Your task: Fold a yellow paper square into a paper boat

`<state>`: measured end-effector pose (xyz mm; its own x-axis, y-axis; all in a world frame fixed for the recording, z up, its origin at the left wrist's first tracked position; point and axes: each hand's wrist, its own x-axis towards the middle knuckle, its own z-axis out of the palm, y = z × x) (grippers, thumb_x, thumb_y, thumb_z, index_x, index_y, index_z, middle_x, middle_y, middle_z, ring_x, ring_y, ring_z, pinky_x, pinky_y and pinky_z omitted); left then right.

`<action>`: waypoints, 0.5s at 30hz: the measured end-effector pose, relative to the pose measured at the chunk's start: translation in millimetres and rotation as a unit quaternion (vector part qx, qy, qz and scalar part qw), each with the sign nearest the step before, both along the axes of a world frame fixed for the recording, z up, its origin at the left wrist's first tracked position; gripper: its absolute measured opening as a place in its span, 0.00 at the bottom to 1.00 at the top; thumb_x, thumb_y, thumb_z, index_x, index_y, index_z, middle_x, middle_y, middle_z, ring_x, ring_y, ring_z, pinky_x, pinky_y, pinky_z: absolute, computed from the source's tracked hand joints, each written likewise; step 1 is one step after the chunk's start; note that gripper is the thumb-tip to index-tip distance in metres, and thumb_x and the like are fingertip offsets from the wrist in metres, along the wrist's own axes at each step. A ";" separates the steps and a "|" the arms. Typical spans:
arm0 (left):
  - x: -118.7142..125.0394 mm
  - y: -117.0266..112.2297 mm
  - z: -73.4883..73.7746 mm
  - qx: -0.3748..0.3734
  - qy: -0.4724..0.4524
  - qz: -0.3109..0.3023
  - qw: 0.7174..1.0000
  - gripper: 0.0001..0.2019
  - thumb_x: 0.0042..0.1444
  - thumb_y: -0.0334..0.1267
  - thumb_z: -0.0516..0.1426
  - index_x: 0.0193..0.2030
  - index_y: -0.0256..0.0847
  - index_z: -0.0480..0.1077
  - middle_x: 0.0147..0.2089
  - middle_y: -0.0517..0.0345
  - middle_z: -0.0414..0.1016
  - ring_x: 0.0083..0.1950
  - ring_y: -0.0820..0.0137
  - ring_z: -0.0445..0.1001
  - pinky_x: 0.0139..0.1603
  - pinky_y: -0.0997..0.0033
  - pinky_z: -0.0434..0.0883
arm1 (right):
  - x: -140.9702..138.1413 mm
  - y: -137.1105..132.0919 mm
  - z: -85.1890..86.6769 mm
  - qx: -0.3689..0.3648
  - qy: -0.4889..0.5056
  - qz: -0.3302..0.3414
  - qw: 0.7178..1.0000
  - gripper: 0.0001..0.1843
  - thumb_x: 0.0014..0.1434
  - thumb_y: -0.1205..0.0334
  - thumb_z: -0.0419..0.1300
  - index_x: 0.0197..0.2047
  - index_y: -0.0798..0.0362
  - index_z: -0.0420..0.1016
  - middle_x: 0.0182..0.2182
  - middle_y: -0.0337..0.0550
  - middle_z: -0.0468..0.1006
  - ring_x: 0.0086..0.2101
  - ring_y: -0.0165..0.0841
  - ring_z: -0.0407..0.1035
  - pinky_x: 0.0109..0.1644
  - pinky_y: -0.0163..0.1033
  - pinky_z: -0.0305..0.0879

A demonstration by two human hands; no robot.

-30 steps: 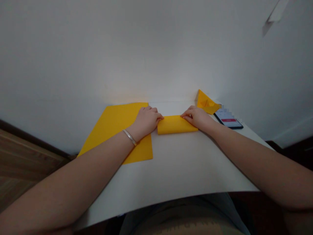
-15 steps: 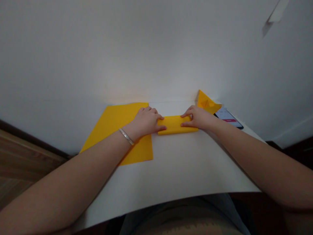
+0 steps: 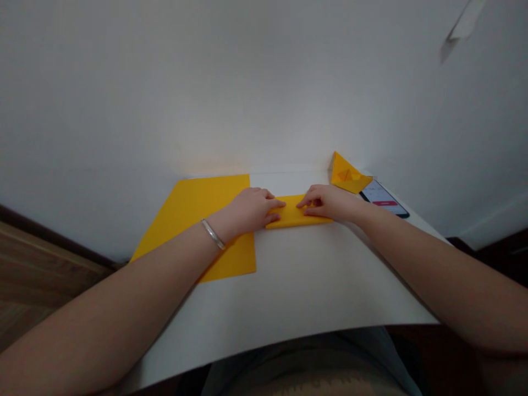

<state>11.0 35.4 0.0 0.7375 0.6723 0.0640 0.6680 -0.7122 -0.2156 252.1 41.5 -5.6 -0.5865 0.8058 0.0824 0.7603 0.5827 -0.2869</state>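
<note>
A folded yellow paper strip (image 3: 293,216) lies on the white table (image 3: 297,280) near the wall. My left hand (image 3: 249,210), a silver bracelet on its wrist, rests on the strip's left end with fingers stretched flat over it. My right hand (image 3: 330,202) presses on the strip's right half, its fingers extended toward the middle. The fingertips of both hands nearly meet at the strip's centre.
A large flat yellow sheet (image 3: 198,220) lies left of the strip, under my left wrist. A folded yellow paper boat (image 3: 347,174) stands at the back right, against the wall. A phone (image 3: 383,200) with a lit screen lies beside it. The table's front edge is close to my body.
Both hands have slid inward along the folded strip, from its ends toward its middle. The strip looks flatter and narrower than a second ago.
</note>
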 end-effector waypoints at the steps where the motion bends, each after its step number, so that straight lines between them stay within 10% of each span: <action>1: -0.2 -0.3 0.3 -0.003 0.002 -0.002 1.000 0.20 0.63 0.48 0.51 0.58 0.48 0.69 0.53 0.50 0.74 0.49 0.62 0.73 0.48 0.66 0.67 | -0.6 -0.8 -0.3 -0.007 0.010 0.013 1.000 0.13 0.57 0.61 0.59 0.45 0.48 0.81 0.38 0.44 0.77 0.35 0.32 0.70 0.40 0.36 0.66; 15: -3.2 2.2 -0.2 -0.047 -0.001 0.022 0.999 0.28 0.58 0.59 0.51 0.62 0.50 0.64 0.58 0.50 0.69 0.55 0.59 0.68 0.53 0.63 0.62 | -10.0 -11.8 2.9 -0.017 0.002 0.001 1.000 0.13 0.52 0.60 0.63 0.42 0.48 0.81 0.35 0.42 0.78 0.31 0.31 0.68 0.36 0.34 0.63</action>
<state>7.8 37.6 -0.2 0.7065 0.7077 -0.0001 0.6999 -0.6987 -0.1480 242.1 29.7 -2.8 -0.5877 0.8070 0.0575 0.7579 0.5741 -0.3098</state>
